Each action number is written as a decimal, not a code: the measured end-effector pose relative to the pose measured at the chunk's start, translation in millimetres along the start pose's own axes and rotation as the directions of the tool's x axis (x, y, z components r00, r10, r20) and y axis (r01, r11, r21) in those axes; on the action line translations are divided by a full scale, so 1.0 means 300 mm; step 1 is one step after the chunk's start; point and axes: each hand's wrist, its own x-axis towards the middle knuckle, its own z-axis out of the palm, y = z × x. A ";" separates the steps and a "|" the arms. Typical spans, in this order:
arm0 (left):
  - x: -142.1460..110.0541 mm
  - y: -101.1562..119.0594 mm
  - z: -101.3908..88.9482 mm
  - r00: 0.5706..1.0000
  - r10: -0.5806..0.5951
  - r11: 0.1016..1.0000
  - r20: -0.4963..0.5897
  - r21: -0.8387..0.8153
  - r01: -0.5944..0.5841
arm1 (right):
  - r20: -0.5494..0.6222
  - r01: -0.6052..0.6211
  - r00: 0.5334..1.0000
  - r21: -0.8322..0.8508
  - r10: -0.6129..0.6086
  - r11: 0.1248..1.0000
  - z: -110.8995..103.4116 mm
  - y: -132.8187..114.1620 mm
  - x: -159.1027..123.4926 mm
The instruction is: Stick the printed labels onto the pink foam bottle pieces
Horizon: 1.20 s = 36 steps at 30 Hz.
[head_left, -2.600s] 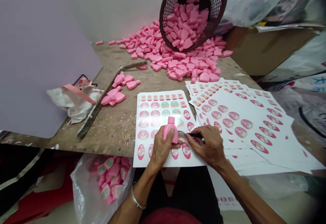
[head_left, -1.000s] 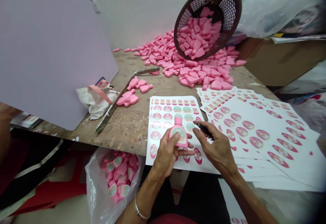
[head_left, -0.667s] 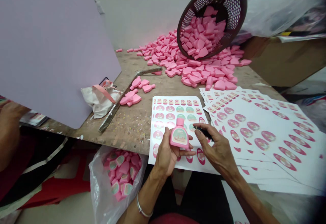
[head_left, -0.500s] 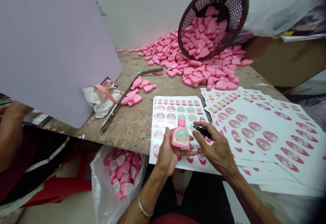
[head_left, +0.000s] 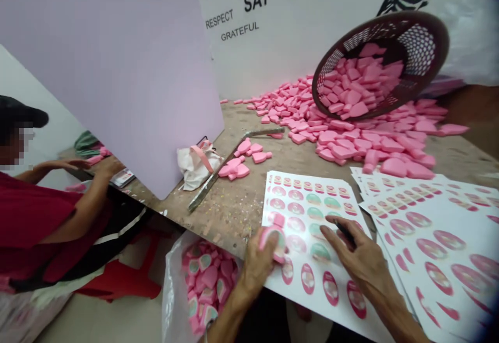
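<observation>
Head view: left hand (head_left: 255, 270) is closed around a pink bottle-shaped foam piece (head_left: 275, 241), held just above the near part of a label sheet (head_left: 312, 218), neck up and slightly tilted. A label shows on the piece's face, partly hidden by the fingers. Right hand (head_left: 360, 262) is part open, fingers spread, with a small black tool (head_left: 345, 232) held between thumb and forefinger; exact tool type cannot be told. Its fingertips are over the label sheet, contact unclear. The sheet has rows of round and oval labels. Right of the right fingers: a fanned stack of label sheets (head_left: 436, 244). Left of the left fingers, below the workbench (head_left: 234, 223) edge: a clear plastic bag (head_left: 171, 301) holding labelled pink pieces (head_left: 206, 280). Ahead of the fingers: a tipped dark basket (head_left: 413, 41) full of unlabelled pink pieces, resting in a spilled pile (head_left: 374, 145). Further left on the bench: a small group of pink pieces (head_left: 237, 163), a long metal bar (head_left: 212, 189) and a cloth bag (head_left: 197, 166). Far left, beyond a lilac board (head_left: 117, 73), a co-worker in a red shirt (head_left: 35, 223) reaches over the bench.
</observation>
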 end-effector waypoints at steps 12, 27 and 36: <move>0.542 0.025 -0.425 0.896 0.443 0.305 0.036 0.934 -0.188 | -0.047 -0.192 0.981 -0.118 0.188 0.974 -0.142 0.119 -0.048; 0.523 0.067 -0.393 0.901 0.432 0.248 -0.030 0.965 -0.087 | 0.061 0.156 0.988 -0.274 -0.145 0.949 -0.087 0.075 -0.056; 0.079 0.102 0.069 0.982 -0.098 0.990 0.163 -0.084 0.113 | 0.118 0.435 0.881 -0.583 -0.458 0.686 -0.060 0.103 -0.086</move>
